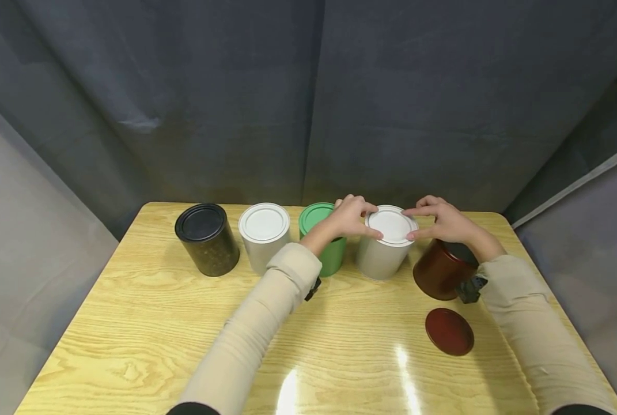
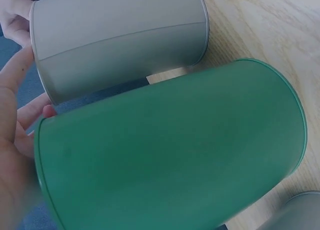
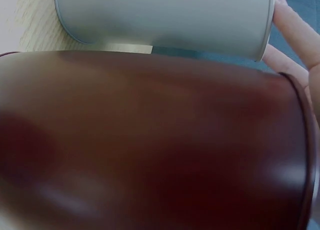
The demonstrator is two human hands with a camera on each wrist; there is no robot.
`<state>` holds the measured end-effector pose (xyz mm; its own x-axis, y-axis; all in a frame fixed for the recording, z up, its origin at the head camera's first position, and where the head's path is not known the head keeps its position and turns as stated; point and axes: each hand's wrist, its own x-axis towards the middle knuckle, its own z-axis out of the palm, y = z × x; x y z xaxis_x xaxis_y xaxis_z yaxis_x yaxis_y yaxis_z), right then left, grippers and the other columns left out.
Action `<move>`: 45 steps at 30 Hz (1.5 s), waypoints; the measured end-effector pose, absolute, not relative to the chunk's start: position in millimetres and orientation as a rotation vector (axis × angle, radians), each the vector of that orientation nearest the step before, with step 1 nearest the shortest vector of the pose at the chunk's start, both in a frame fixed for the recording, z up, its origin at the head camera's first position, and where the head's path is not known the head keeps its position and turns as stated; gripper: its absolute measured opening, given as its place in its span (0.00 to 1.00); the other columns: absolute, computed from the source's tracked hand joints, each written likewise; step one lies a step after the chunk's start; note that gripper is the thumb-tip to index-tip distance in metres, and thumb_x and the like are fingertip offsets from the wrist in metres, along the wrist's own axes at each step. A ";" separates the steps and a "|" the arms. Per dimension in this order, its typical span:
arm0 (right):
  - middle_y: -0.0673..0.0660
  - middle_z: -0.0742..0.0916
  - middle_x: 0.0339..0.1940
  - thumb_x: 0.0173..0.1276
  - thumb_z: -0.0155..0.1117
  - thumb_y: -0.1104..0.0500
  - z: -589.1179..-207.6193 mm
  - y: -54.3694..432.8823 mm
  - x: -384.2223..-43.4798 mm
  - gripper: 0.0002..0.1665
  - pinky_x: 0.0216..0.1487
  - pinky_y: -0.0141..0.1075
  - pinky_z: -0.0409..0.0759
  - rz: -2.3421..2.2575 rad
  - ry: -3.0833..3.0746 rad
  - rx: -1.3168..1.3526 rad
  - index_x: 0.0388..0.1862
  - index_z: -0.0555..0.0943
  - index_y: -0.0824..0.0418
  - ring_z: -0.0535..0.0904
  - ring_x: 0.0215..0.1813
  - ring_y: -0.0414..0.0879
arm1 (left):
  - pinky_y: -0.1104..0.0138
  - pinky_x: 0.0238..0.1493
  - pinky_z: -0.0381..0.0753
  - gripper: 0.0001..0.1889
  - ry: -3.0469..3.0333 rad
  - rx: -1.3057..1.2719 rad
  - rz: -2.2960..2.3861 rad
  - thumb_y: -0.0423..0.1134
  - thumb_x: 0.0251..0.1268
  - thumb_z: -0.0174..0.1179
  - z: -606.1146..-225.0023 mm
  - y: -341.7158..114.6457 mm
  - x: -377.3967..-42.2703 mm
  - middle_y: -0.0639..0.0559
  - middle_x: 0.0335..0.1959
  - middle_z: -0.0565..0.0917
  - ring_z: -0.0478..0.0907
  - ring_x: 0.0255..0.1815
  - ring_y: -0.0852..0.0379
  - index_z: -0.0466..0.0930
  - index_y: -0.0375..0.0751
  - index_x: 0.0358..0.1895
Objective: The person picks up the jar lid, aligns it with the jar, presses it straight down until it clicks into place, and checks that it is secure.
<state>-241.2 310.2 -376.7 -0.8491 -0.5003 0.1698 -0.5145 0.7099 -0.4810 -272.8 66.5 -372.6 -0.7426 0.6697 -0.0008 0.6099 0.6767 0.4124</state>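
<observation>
Upright on the table, a white can (image 1: 383, 262) has its round white lid (image 1: 390, 223) on top. My left hand (image 1: 351, 219) holds the lid's rim from the left, thumb toward me and a finger behind. From the right, my right hand (image 1: 443, 222) grips the same rim with thumb and forefinger. Under my left wrist stands a green can (image 2: 170, 150) with a green lid (image 1: 314, 216). A dark red can (image 3: 150, 140) without its lid stands below my right hand; its inside looks dark. The left wrist view shows the white can's side seam.
A black lidded can (image 1: 212, 248) and another white lidded can (image 1: 267, 245) stand in the row at the left. A dark red lid (image 1: 449, 331) lies flat in front of the red can. Grey curtains (image 1: 308, 104) hang behind the wooden table (image 1: 147, 334).
</observation>
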 end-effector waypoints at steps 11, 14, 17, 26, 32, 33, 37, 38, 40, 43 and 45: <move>0.65 0.74 0.43 0.45 0.75 0.56 -372.8 309.9 -238.6 0.32 0.37 0.44 0.63 0.828 -2.966 0.774 0.51 0.79 0.67 0.66 0.43 0.57 | 0.69 0.34 0.55 0.34 2.726 1.037 0.580 0.59 0.47 0.65 -370.1 69.0 -272.0 0.56 0.31 0.73 0.64 0.36 0.59 0.74 0.48 0.58; 0.64 0.74 0.43 0.46 0.75 0.56 -372.5 309.9 -238.0 0.32 0.38 0.44 0.62 0.801 -2.954 0.795 0.50 0.79 0.67 0.66 0.44 0.57 | 0.68 0.34 0.55 0.33 2.736 1.053 0.575 0.59 0.47 0.65 -371.5 68.4 -272.4 0.55 0.33 0.74 0.63 0.36 0.59 0.74 0.48 0.58; 0.63 0.75 0.42 0.46 0.75 0.56 -372.5 308.9 -237.2 0.31 0.38 0.44 0.62 0.799 -2.923 0.807 0.50 0.80 0.67 0.66 0.43 0.55 | 0.68 0.35 0.55 0.33 2.752 1.051 0.584 0.58 0.48 0.64 -372.9 66.1 -273.2 0.55 0.33 0.73 0.63 0.37 0.59 0.74 0.48 0.59; 0.60 0.76 0.41 0.48 0.74 0.56 -369.0 310.2 -229.2 0.30 0.35 0.44 0.64 0.819 -2.872 0.792 0.50 0.80 0.66 0.66 0.40 0.53 | 0.68 0.38 0.56 0.33 2.766 1.072 0.678 0.56 0.49 0.65 -370.9 64.6 -267.0 0.53 0.36 0.74 0.62 0.39 0.59 0.72 0.47 0.60; 0.59 0.76 0.41 0.50 0.73 0.58 -364.8 312.6 -220.4 0.27 0.28 0.36 0.69 0.798 -2.817 0.831 0.50 0.79 0.65 0.66 0.36 0.49 | 0.69 0.38 0.57 0.33 2.779 1.096 0.728 0.55 0.50 0.65 -369.8 65.5 -259.9 0.53 0.36 0.74 0.62 0.38 0.59 0.72 0.47 0.60; 0.59 0.76 0.41 0.51 0.72 0.58 -364.4 312.9 -219.0 0.27 0.27 0.35 0.70 0.801 -2.815 0.834 0.51 0.79 0.65 0.67 0.37 0.49 | 0.69 0.37 0.56 0.32 2.781 1.100 0.742 0.55 0.50 0.65 -370.0 65.3 -258.7 0.53 0.36 0.74 0.62 0.38 0.59 0.72 0.47 0.60; 0.59 0.76 0.41 0.54 0.70 0.59 -363.6 313.8 -212.1 0.26 0.29 0.34 0.73 0.846 -2.810 0.836 0.53 0.78 0.66 0.69 0.39 0.50 | 0.70 0.38 0.56 0.31 2.798 1.137 0.788 0.54 0.50 0.65 -372.0 64.2 -253.6 0.53 0.34 0.73 0.61 0.37 0.59 0.73 0.47 0.59; 0.58 0.76 0.41 0.55 0.69 0.59 -363.5 314.3 -210.3 0.26 0.29 0.34 0.73 0.859 -2.809 0.833 0.53 0.78 0.66 0.69 0.39 0.49 | 0.70 0.38 0.56 0.31 2.801 1.154 0.795 0.54 0.50 0.65 -372.4 63.9 -252.0 0.53 0.33 0.73 0.61 0.37 0.59 0.73 0.47 0.59; 0.56 0.76 0.41 0.56 0.69 0.60 -363.2 315.0 -206.6 0.26 0.30 0.35 0.73 0.878 -2.801 0.835 0.53 0.77 0.67 0.69 0.39 0.46 | 0.70 0.38 0.56 0.31 2.804 1.184 0.822 0.53 0.50 0.65 -373.2 63.3 -248.9 0.53 0.33 0.73 0.61 0.37 0.59 0.73 0.46 0.59; 0.54 0.76 0.41 0.55 0.68 0.61 -362.6 316.6 -201.5 0.26 0.32 0.35 0.72 0.901 -2.781 0.840 0.54 0.77 0.67 0.69 0.37 0.42 | 0.70 0.37 0.55 0.31 2.786 1.207 0.893 0.52 0.50 0.66 -372.9 62.5 -244.2 0.50 0.32 0.73 0.60 0.36 0.58 0.73 0.44 0.58; 0.53 0.76 0.41 0.55 0.69 0.62 -361.9 317.6 -198.3 0.26 0.33 0.34 0.71 0.915 -2.760 0.846 0.54 0.77 0.67 0.69 0.35 0.42 | 0.70 0.37 0.54 0.31 2.774 1.216 0.932 0.51 0.50 0.67 -372.9 62.5 -241.4 0.49 0.32 0.73 0.60 0.36 0.58 0.73 0.43 0.58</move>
